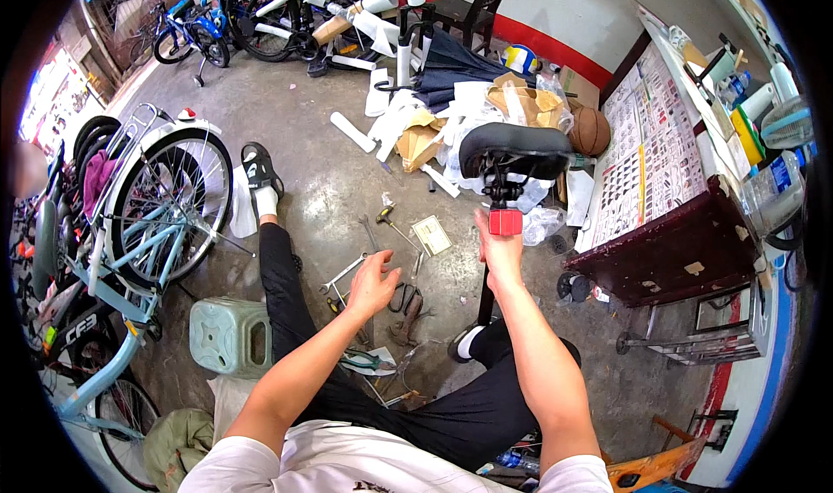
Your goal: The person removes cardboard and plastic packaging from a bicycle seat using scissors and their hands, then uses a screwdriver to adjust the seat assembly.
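Observation:
A black bicycle saddle point(514, 152) on its seat post stands upright in front of me on the right. Just below it a red reflector point(506, 222) is fixed to the post. My right hand point(501, 257) grips the post right under the reflector, its fingers partly hidden by it. My left hand point(375, 283) hovers above the floor with nothing in it, fingers apart and slightly bent. Beneath and beyond it lie a wrench point(344, 270), a hammer-like tool with a yellow-and-black handle point(386, 215), and pliers with green handles point(368, 362).
A light-blue bicycle point(147, 241) stands at the left, beside a pale green plastic stool point(227, 337). Torn cardboard and wrapping point(421, 142) lie ahead near a basketball point(590, 132). A dark red cabinet point(668, 250) bounds the right. Partly wrapped bicycles point(330, 16) stand at the back.

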Motion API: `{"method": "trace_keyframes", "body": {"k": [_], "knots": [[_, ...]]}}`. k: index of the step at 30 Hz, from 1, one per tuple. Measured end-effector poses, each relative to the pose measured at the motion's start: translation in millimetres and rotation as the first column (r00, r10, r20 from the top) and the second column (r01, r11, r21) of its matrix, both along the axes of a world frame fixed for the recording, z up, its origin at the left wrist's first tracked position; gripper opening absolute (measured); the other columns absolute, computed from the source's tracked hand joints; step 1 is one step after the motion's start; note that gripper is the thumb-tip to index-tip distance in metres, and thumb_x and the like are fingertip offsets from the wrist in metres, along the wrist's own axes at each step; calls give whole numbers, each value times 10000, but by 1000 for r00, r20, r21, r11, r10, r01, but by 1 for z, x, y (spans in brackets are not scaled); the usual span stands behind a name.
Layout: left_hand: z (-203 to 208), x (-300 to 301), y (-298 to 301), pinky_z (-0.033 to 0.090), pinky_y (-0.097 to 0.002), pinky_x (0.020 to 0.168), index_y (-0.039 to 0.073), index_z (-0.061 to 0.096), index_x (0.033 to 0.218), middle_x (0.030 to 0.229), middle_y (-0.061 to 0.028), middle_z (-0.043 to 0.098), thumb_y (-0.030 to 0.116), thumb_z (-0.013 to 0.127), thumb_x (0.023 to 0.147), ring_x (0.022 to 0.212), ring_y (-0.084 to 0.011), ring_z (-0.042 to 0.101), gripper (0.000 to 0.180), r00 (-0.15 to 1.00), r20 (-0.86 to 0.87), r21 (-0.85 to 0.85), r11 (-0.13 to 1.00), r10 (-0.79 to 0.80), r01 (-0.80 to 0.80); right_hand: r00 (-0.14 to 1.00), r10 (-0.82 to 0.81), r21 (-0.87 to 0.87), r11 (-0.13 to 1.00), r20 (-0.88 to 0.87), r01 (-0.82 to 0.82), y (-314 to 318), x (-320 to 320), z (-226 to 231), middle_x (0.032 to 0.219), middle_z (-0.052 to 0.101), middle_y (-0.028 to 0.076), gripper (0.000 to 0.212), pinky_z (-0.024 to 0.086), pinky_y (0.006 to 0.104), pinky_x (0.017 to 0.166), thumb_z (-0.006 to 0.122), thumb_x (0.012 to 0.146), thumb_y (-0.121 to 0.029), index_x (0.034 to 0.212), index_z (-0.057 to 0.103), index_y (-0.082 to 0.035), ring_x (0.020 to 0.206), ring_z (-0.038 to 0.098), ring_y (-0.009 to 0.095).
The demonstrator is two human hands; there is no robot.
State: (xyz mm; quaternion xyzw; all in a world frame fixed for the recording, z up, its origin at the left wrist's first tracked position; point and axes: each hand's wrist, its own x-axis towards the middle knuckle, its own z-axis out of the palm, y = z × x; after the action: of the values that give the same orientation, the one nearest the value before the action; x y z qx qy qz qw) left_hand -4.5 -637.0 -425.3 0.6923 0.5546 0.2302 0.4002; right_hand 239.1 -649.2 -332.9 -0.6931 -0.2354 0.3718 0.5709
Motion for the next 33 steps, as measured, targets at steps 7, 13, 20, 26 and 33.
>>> {"method": "trace_keyframes", "body": {"k": [7, 13, 20, 26, 33], "knots": [[86, -4, -2, 506, -413, 990, 17, 559, 1339, 1314, -186, 611, 178, 663, 940, 1179, -333, 626, 442, 999, 44, 257, 966, -16, 4, 956, 134, 280, 958, -262, -58, -3, -11, 16, 533, 407, -49, 259, 356, 293, 437, 738, 923, -231, 819, 516, -146, 423, 411, 97], [231, -6, 55, 287, -503, 1192, -15, 459, 1474, 1519, -231, 456, 262, 597, 998, 1448, -432, 373, 568, 993, -9, 785, 614, -116, 79, 943, 273, 384, 905, -188, -185, -2, 0, 14, 546, 415, -42, 274, 337, 268, 446, 698, 955, -198, 809, 474, -137, 432, 387, 82], [365, -23, 92, 394, -404, 1118, -65, 548, 1347, 1355, -234, 589, 173, 497, 1049, 1304, -317, 545, 384, 903, 300, 876, 463, -308, -133, 907, 406, 379, 826, 113, -417, -9, 0, 9, 559, 445, -21, 250, 343, 272, 441, 660, 957, -123, 764, 501, -121, 447, 411, 87], [232, 37, 62, 475, -455, 1009, 46, 638, 1293, 1234, -214, 671, 448, 402, 1061, 1177, -391, 615, 521, 902, 5, 327, 853, -432, 407, 859, 268, 219, 894, 437, -390, -14, 30, -44, 647, 524, -24, 157, 377, 274, 481, 748, 908, -175, 845, 631, -91, 515, 469, 82], [236, 14, 78, 424, -401, 1086, -7, 573, 1378, 1332, -226, 635, 430, 353, 1104, 1263, -340, 594, 561, 951, 115, 362, 903, -288, 230, 858, 390, 141, 880, 334, -455, -21, 3, 9, 555, 492, -15, 146, 373, 290, 466, 710, 913, -98, 801, 632, -46, 466, 443, 92]]}}
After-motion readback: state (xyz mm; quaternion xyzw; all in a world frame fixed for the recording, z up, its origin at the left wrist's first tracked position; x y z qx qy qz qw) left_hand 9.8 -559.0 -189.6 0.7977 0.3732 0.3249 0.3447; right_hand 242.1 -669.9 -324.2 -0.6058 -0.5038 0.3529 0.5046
